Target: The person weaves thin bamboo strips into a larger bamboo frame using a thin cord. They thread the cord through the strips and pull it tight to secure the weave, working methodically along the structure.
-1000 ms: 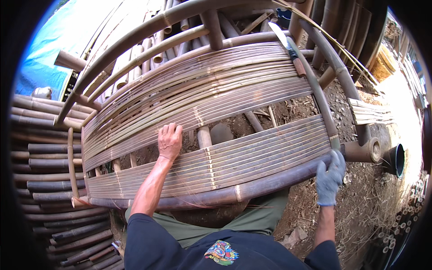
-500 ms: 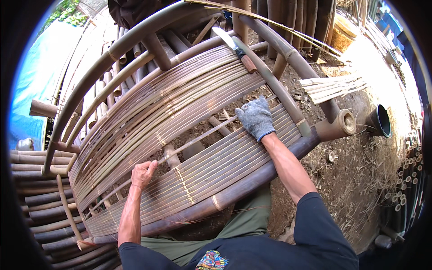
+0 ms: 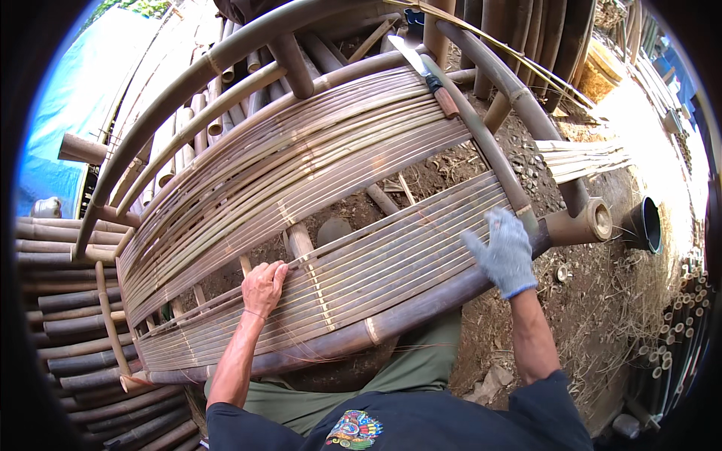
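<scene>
A dark bamboo bench frame (image 3: 444,295) lies across my lap. Its seat is made of long narrow bamboo slats (image 3: 391,259), with a gap between the front and back groups. My bare left hand (image 3: 263,290) is closed around a bamboo strip (image 3: 346,246) that lies along the front edge of this gap. Over the right end of the front slats, close to the front rail, hovers my right hand (image 3: 508,252) in a grey knit glove, fingers apart and holding nothing. A knife (image 3: 445,101) with a wooden handle rests at the back right corner of the seat.
Curved bamboo rails (image 3: 248,37) rise along the back. Stacked bamboo poles (image 3: 75,304) lie at the left, below a blue tarp (image 3: 56,165). To the right are a bundle of pale strips (image 3: 583,159), a black bucket (image 3: 644,225) and cut bamboo pieces (image 3: 681,308).
The strip has come down from slanting across the gap to lie against the front slats. My right hand has let go of it and moved right and nearer; the left hand stays on it.
</scene>
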Action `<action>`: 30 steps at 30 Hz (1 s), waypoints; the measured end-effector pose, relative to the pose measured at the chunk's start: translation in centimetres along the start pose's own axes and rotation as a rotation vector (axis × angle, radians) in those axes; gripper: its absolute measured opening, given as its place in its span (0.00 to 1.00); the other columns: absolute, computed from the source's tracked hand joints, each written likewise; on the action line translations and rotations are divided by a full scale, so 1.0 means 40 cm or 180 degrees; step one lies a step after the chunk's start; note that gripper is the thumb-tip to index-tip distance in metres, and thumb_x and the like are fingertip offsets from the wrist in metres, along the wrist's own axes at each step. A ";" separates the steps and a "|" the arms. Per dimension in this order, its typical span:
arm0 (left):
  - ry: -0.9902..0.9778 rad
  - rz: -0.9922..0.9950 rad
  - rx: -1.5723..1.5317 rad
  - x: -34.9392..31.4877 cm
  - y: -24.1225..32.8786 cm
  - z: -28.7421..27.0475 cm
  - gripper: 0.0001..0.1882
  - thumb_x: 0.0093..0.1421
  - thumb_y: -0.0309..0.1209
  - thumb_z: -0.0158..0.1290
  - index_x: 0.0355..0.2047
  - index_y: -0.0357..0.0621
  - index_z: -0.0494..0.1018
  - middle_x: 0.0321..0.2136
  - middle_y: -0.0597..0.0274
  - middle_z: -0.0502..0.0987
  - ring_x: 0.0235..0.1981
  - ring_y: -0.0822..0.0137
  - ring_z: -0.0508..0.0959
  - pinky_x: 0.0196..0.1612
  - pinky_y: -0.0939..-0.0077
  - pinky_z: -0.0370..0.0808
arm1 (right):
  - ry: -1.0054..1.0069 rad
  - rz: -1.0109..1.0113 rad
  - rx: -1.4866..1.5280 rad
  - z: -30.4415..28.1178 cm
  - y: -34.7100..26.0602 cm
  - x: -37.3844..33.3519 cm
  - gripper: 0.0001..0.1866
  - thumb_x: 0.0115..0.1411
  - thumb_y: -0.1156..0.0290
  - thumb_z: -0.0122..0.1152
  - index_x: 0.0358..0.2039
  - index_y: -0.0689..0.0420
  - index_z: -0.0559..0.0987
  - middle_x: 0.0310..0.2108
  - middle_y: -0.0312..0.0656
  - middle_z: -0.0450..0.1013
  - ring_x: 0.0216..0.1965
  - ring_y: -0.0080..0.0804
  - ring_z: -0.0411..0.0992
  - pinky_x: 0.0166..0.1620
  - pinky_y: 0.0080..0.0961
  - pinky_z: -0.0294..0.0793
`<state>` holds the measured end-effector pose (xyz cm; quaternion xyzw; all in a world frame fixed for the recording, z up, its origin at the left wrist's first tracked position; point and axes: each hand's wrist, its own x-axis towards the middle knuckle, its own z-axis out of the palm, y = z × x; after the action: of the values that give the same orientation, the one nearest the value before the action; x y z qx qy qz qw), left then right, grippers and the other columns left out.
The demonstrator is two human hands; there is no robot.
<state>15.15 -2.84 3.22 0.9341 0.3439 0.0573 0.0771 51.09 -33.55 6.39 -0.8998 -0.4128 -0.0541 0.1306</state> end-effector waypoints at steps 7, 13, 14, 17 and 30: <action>-0.0073 0.0744 0.0439 0.132 0.286 -0.004 0.27 0.58 0.41 0.59 0.56 0.44 0.71 0.59 0.51 0.67 0.59 0.53 0.67 0.61 0.56 0.63 | 0.0427 -0.0543 0.1300 0.037 -0.061 -0.252 0.09 0.56 0.70 0.65 0.36 0.58 0.78 0.36 0.45 0.74 0.45 0.46 0.73 0.57 0.46 0.68; -0.0647 0.0206 -0.1957 0.353 0.543 0.184 0.25 0.53 0.38 0.66 0.49 0.40 0.77 0.43 0.54 0.81 0.43 0.61 0.81 0.49 0.68 0.77 | 0.0018 0.0748 0.2349 0.010 -0.048 -0.333 0.06 0.60 0.73 0.62 0.37 0.58 0.80 0.32 0.47 0.78 0.35 0.46 0.77 0.41 0.36 0.76; -0.0790 -0.0383 -0.2846 0.367 0.550 0.202 0.18 0.52 0.34 0.67 0.41 0.41 0.81 0.34 0.58 0.84 0.34 0.67 0.82 0.42 0.72 0.78 | 0.0102 0.0668 0.2247 0.005 -0.039 -0.340 0.07 0.62 0.72 0.60 0.39 0.59 0.81 0.33 0.48 0.79 0.34 0.44 0.77 0.38 0.35 0.76; -0.1001 -0.0550 -0.2710 0.391 0.534 0.228 0.08 0.52 0.30 0.66 0.29 0.40 0.82 0.27 0.59 0.84 0.30 0.73 0.81 0.37 0.75 0.77 | -0.0364 0.1242 0.2415 0.001 -0.019 -0.356 0.07 0.63 0.71 0.59 0.38 0.59 0.81 0.33 0.47 0.79 0.33 0.41 0.78 0.38 0.34 0.76; 0.1194 -0.2037 -0.6157 0.312 0.386 -0.002 0.07 0.65 0.33 0.56 0.33 0.45 0.73 0.19 0.72 0.70 0.13 0.83 0.60 0.10 0.90 0.55 | -0.0416 0.1738 0.3119 -0.168 0.041 -0.382 0.06 0.61 0.75 0.58 0.36 0.60 0.81 0.29 0.43 0.78 0.28 0.37 0.78 0.33 0.31 0.76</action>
<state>34.38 -6.32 6.80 0.3139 0.3895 0.4305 0.7513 42.42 -47.61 9.41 -0.8096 -0.1492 0.2355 0.5165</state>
